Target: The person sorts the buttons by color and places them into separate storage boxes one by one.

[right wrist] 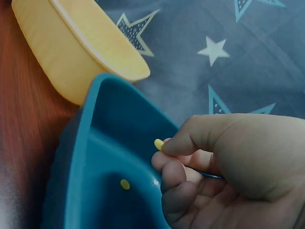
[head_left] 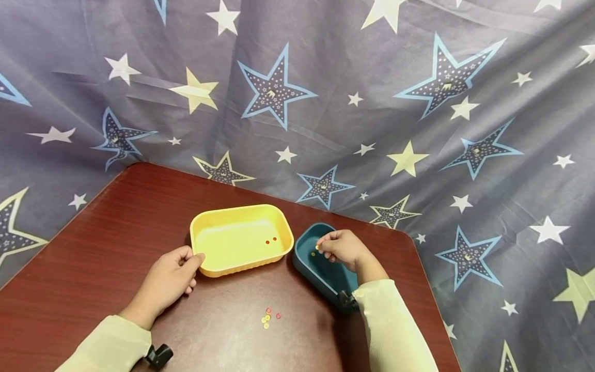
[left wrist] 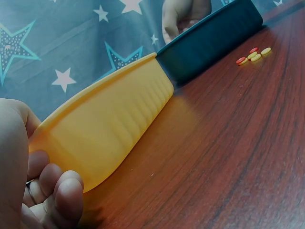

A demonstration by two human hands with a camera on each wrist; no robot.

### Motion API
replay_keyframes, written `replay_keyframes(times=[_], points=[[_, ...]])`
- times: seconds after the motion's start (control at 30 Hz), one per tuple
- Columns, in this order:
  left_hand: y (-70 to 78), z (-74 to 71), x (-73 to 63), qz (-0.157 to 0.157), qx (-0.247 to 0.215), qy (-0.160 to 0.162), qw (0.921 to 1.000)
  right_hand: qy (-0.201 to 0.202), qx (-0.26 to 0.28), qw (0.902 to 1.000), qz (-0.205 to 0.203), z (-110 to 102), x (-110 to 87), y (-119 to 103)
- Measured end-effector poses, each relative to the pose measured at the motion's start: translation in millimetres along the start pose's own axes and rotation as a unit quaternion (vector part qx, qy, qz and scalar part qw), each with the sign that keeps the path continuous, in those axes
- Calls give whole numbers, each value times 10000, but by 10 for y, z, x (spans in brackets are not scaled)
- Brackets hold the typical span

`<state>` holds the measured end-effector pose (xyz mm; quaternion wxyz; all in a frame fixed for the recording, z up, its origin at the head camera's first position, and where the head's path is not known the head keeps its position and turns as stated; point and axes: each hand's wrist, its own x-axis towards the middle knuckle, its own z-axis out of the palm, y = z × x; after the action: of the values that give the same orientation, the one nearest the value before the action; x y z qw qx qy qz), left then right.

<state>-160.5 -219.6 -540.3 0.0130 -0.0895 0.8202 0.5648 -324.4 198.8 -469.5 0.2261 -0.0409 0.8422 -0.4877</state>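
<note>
Right hand [head_left: 346, 249]: grip clamped, thumb and index finger pinching a small, oval-looking yellow disc [right wrist: 158, 143], over the interior of a dark teal, round-cornered plastic tray [head_left: 323, 271]. A second yellow disc [right wrist: 125, 184] lies on that tray's floor, at 7 o'clock from the held one. Left hand [head_left: 167, 279]: grip clamped on the 8 o'clock corner of a yellow, round-cornered plastic tray [head_left: 232, 248].

I judge the step to be a release. I would lower the fingertips further below the rim, then part them gently, so the disc drops without bouncing; wrist clear of the near wall. Light left-hand pressure should suffice; pulling could slide the tray.

Markings: I find no readable brand, label or writing on trays or discs; the grey cloth backdrop [head_left: 325, 144] carries only printed stars and small crowns.
</note>
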Motion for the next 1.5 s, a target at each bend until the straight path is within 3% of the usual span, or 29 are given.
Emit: replay_keyframes(times=[0.3, 0.63, 0.8, 1.03, 1.33, 1.5], points=[[27, 1, 4, 28, 77, -47, 10000, -54, -63, 9999, 97, 73, 33, 70], [55, -2, -12, 13, 97, -31, 9999, -346, -745, 9957, -433, 134, -347, -157], [55, -6, -10, 36, 89, 5, 10000, -609, -1249, 9873, -776, 290, -613, -255], [45, -15, -8, 37, 55, 11, 10000, -1154, -1682, 9728, -1095, 677, -874, -272], [42, -22, -9, 18, 21, -5, 10000, -1020, -2104, 9653, -1159, 1070, -934, -39], [32, -12, -23, 15, 69, -27, 10000, -774, -2660, 9489, -1511, 1180, -945, 70]])
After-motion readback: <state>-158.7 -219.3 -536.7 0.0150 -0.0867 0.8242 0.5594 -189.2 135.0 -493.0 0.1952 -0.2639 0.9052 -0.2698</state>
